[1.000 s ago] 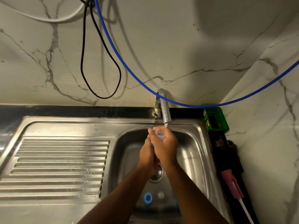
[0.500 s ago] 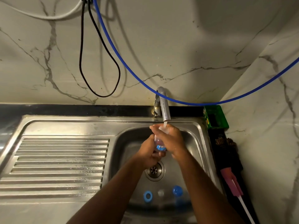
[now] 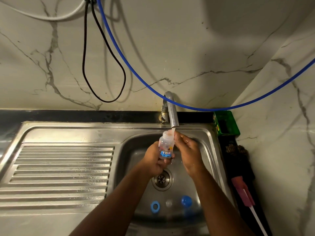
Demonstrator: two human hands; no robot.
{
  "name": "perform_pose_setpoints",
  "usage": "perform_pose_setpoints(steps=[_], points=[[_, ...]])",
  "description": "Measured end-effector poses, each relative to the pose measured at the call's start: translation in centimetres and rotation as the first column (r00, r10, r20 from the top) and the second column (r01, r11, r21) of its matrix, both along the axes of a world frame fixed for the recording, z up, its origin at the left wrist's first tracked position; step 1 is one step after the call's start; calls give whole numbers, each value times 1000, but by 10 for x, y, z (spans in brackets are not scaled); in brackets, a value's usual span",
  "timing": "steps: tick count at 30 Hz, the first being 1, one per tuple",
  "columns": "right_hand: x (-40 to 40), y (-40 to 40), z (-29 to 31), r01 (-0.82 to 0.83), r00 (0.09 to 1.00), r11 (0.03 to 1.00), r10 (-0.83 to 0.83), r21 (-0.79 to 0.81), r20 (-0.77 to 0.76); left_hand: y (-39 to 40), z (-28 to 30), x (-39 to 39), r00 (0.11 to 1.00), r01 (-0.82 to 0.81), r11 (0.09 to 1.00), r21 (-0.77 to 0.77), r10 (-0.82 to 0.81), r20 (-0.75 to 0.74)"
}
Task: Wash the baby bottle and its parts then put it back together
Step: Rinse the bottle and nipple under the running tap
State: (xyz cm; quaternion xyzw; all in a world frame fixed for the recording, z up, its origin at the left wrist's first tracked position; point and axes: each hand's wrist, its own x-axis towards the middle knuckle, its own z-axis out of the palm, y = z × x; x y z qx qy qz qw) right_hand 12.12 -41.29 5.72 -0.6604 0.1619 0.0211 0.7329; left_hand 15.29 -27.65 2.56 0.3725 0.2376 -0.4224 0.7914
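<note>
Where half a second before both hands had been wrapped over the bottle and hid most of it, the baby bottle now stood clear in view, upright and slightly tilted under the tap, its open mouth just below the spout with a thin stream of water running into it. The left hand gripped the bottle round its lower part, fingers curled under the base. The right hand had come off the bottle's body and lay beside it on the right, fingers fairly straight and wet, their tips touching the neck near the rim; it held nothing that I could see. Both hands hung over the sink basin, above the drain.

On the basin floor nearer the person lay three parts in a row, well apart from the bottle: a blue ring, a small clear teat and a blue cap, lying as they had earlier. The cap, partly hidden a second ago behind the right forearm, was wholly visible. A pink-handled brush lay on the dark strip right of the sink, beside a green box in the corner.
</note>
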Motion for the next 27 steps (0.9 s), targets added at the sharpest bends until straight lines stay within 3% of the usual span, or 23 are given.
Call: perform_pose_setpoints(steps=[2,5,7,9,11,14,16,18,20,24,27], points=[[-3,-7,1,-149,989,989,149,10,5,7,-1,7,989,118,992,-45,-121,-79],[-3,-8,5,-207,978,978,207,9,-22,6,0,9,975,222,974,41,-223,10],[0,-2,9,-62,998,998,62,-20,-18,-3,4,6,994,83,983,165,-94,62],[3,7,7,59,998,995,-59,-82,1,-14,4,1,974,-159,931,329,94,206],[4,16,4,107,994,993,-107,-45,-8,-16,5,0,963,-211,941,264,154,222],[8,12,3,23,998,996,-18,84,-62,0,10,1,992,91,996,-13,-90,87],[9,4,2,-104,994,994,105,14,-31,8,13,4,989,124,990,70,-129,71],[11,2,1,-78,997,990,76,-120,-19,1,15,3,988,-71,942,329,20,156],[11,12,0,43,999,990,-44,-133,-5,-10,10,-1,944,-281,831,480,150,293],[10,33,-5,274,961,962,-274,-21,-18,-28,1,-19,807,-476,751,458,165,567],[9,28,-10,190,982,980,-190,55,-10,-25,0,-23,861,-416,865,279,277,426]])
